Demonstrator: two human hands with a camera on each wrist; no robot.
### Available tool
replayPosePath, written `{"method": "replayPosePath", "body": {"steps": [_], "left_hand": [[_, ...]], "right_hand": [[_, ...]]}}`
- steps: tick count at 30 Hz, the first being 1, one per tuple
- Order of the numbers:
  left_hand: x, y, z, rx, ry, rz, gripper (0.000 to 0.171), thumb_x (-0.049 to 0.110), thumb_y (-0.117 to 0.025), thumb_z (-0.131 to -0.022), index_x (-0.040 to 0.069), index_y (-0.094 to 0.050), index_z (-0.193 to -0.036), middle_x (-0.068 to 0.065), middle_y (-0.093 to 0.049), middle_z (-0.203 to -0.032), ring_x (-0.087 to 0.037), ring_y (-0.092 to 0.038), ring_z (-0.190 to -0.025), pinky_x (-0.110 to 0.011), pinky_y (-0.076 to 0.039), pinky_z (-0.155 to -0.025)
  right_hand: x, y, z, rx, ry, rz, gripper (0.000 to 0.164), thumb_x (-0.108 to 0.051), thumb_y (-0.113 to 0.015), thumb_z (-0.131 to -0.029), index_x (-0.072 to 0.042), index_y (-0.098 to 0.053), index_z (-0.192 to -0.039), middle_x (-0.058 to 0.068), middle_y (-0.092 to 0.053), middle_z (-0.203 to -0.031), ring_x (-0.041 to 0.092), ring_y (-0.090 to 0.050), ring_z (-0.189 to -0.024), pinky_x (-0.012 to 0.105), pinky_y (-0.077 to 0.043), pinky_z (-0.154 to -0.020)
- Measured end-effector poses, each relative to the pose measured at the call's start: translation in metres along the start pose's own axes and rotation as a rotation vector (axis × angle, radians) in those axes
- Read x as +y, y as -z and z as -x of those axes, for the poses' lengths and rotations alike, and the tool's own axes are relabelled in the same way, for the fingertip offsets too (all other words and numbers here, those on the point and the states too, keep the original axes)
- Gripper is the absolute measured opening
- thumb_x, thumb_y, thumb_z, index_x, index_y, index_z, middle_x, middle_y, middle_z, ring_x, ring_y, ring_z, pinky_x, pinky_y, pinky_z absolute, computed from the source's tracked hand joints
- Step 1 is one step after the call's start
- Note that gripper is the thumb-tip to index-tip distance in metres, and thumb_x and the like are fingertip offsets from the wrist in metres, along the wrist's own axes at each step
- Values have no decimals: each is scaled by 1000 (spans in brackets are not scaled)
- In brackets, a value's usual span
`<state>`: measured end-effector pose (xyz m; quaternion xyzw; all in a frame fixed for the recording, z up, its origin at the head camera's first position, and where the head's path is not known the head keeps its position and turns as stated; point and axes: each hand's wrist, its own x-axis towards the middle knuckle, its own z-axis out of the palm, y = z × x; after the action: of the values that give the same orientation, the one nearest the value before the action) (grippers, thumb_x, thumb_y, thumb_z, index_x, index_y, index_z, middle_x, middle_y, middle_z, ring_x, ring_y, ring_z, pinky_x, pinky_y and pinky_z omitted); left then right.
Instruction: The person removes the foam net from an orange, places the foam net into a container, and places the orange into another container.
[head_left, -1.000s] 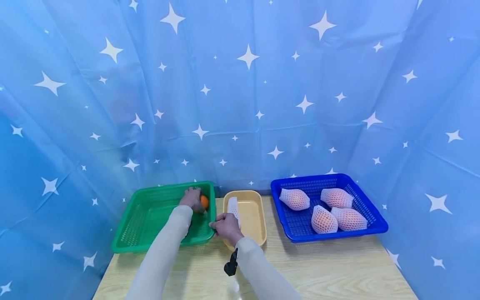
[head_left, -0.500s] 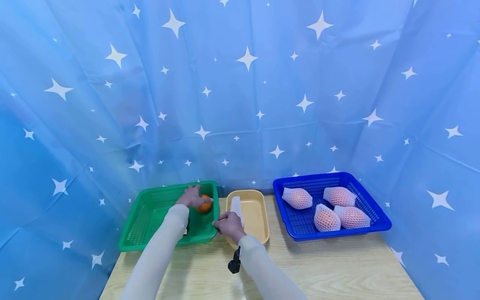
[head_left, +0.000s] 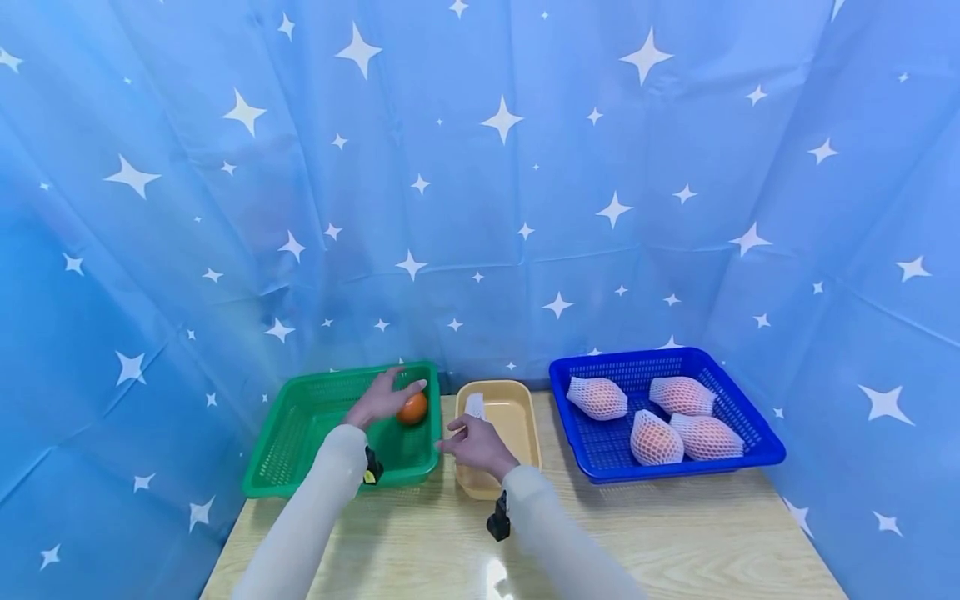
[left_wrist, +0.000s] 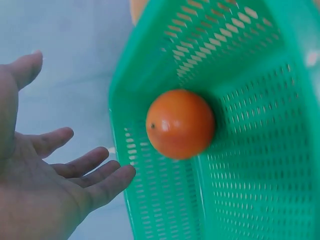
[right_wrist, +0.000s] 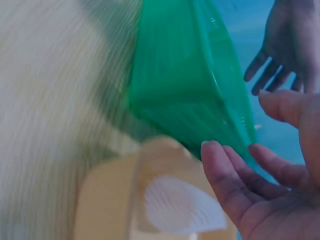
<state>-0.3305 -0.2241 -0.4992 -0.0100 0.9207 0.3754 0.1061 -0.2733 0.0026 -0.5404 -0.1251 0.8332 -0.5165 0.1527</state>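
Note:
An orange (head_left: 412,408) lies in the right end of the green basket (head_left: 262,467). My left hand (head_left: 381,400) hovers over that basket, fingers spread and holding nothing; in the left wrist view a gap separates its fingers from the orange (left_wrist: 181,124). My right hand (head_left: 482,448) is above the yellow tray (head_left: 536,433), near the basket's right rim. Its fingers are loosely extended with nothing between them, as the right wrist view also shows. A white foam net sleeve (right_wrist: 177,206) rests in the tray, partly covered by the right hand in the head view.
To the right stands a blue basket (head_left: 581,462) with several fruits (head_left: 656,437) in white foam nets. All containers sit on a light wooden table (head_left: 675,533). A blue star-patterned curtain (head_left: 480,192) hangs close behind and at both sides.
My left hand has let go of the orange and drawn up and away, leaving it in the green basket. My right hand has left that basket's rim and shifted slightly right.

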Motion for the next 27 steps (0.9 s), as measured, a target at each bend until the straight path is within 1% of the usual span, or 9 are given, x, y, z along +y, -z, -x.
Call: {"method": "replayPosePath", "body": {"steps": [2,5,8,11,15,18,22,24,27], "left_hand": [[3,-2,5,8,-4,59,92,67,-53,-98,11,-21,-163,-23,-25,-167,-48,-30,-150,-69,-32,-116],[8,-8,14,21,-5,153,90,68,-52,-97,16,-21,-164,-21,-29,-166,-47,-31,-150,-69,-32,-117],[14,-16,26,43,-13,211,87,70,-51,-96,22,-23,-163,-19,-33,-165,-45,-33,-150,-68,-32,-117],[23,-28,37,68,-50,249,85,72,-52,-95,25,-27,-162,-17,-37,-163,-42,-35,-150,-66,-34,-117],[38,-48,47,102,-110,310,85,72,-55,-94,24,-32,-160,-17,-44,-158,-38,-43,-146,-62,-40,-114],[49,-67,54,109,-137,361,84,70,-57,-93,22,-37,-158,-16,-50,-153,-36,-47,-143,-60,-44,-112],[62,-93,60,103,-180,435,69,55,-61,-99,16,-44,-154,-17,-57,-144,-37,-53,-136,-58,-46,-110],[68,-106,61,96,-205,462,63,46,-63,-100,12,-47,-151,-18,-62,-138,-37,-58,-131,-56,-48,-110],[77,-124,62,58,-212,489,62,42,-64,-100,9,-48,-150,-15,-68,-129,-34,-63,-124,-51,-52,-105]], "right_hand": [[0,8,4,12,46,71,46,-32,-75,-92,-3,-61,-126,15,-70,-111,28,-70,-96,42,-59,-83],[-1,21,11,33,124,171,49,-32,-75,-92,-5,-62,-129,17,-69,-122,27,-68,-102,44,-58,-89],[-2,35,19,37,187,243,53,-33,-76,-92,-5,-60,-135,16,-66,-132,31,-66,-109,45,-56,-93],[-2,52,27,60,217,307,58,-34,-78,-91,-8,-58,-139,13,-61,-140,34,-64,-115,47,-55,-94],[-3,78,36,124,204,367,63,-36,-80,-89,-13,-56,-142,11,-57,-146,34,-61,-122,51,-54,-98],[-2,97,42,162,169,403,67,-39,-81,-87,-16,-55,-145,10,-55,-150,35,-56,-131,55,-50,-105],[6,123,45,189,142,449,74,-45,-80,-86,-15,-52,-148,14,-50,-154,40,-47,-141,61,-42,-113],[10,135,45,198,136,457,77,-46,-79,-87,-14,-49,-150,17,-47,-156,43,-43,-144,64,-39,-114],[18,153,41,209,115,482,81,-46,-78,-88,-13,-43,-154,20,-40,-160,47,-37,-146,67,-38,-113]]}}
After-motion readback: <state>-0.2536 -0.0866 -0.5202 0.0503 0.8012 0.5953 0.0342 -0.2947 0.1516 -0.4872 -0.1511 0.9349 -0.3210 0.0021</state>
